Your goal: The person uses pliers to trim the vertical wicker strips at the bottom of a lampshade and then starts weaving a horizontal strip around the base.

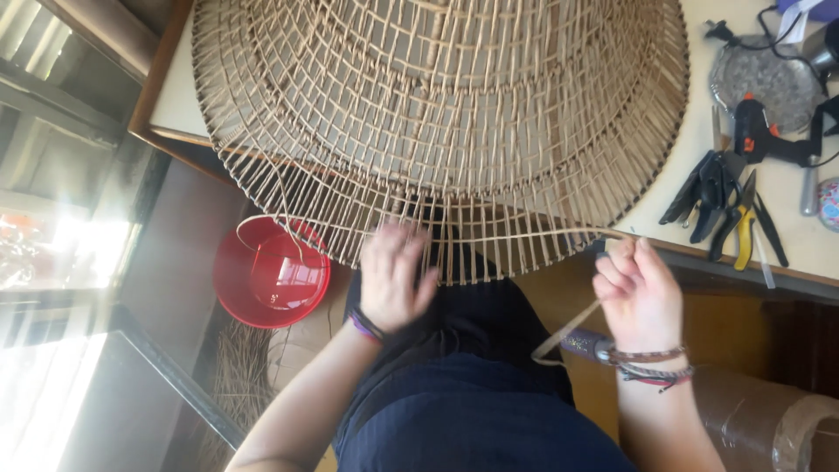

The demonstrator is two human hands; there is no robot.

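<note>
**Weaving at the rim of a wicker shade**

Cream tabletop [791, 236] carries the large round openwork wicker shade [437, 131], its rim overhanging the person's lap. It looks light, springy and easily bent; the firm rim seems safest to grip. Left hand [393, 275], blurred, curls loosely at the rim spokes. Right hand [638, 293] pinches a flat pale cane strand [524, 234]. No labels are legible; a red plastic bowl [271, 273] sits on the floor.
</note>
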